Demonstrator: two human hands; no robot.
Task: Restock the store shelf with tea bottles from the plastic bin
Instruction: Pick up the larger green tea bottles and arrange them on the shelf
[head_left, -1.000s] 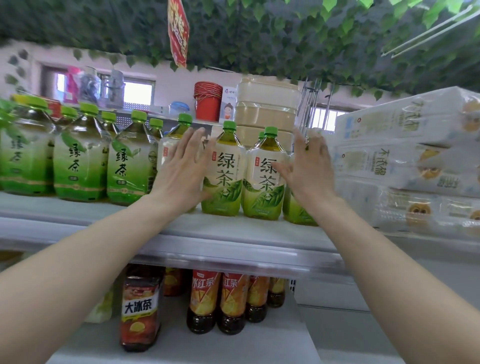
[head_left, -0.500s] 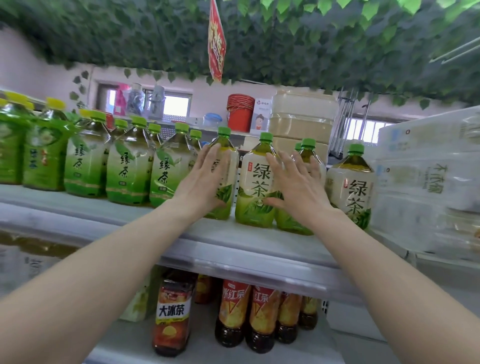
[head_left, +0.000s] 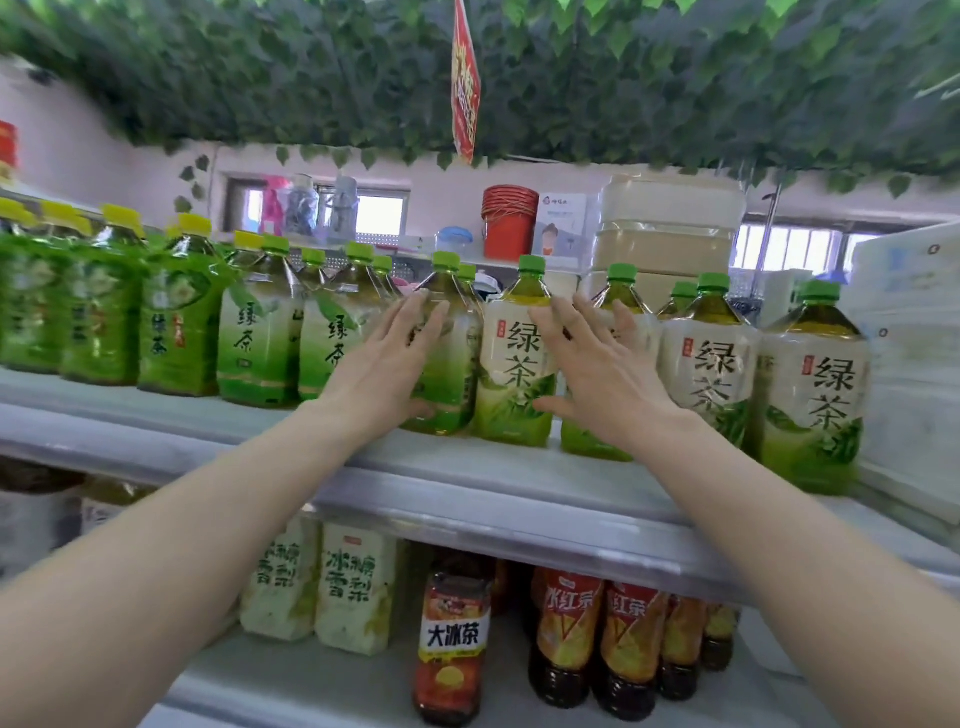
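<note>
Forearms: two bare arms reach forward and up from the bottom corners toward the upper shelf.
Lower shelf: dark red-labelled tea bottles (head_left: 569, 639) stand right of centre, pale cartons (head_left: 353, 584) to their left.
Upper shelf (head_left: 467, 483): a pale ledge carrying a long row of green-capped bottles.
Left hand (head_left: 387, 371): fingers spread, palm flat against a green tea bottle (head_left: 449, 374), not wrapped around it.
Right hand (head_left: 597, 374): fingers spread, laid over the front of another bottle (head_left: 621, 291), of which mostly the neck and base show.
Between the hands: one white-labelled tea bottle (head_left: 517, 358) stands upright, untouched.
Right end of row: two more white-labelled bottles (head_left: 813, 389).
Behind: stacked beige tubs (head_left: 670, 228) and a red bucket (head_left: 509, 221).
</note>
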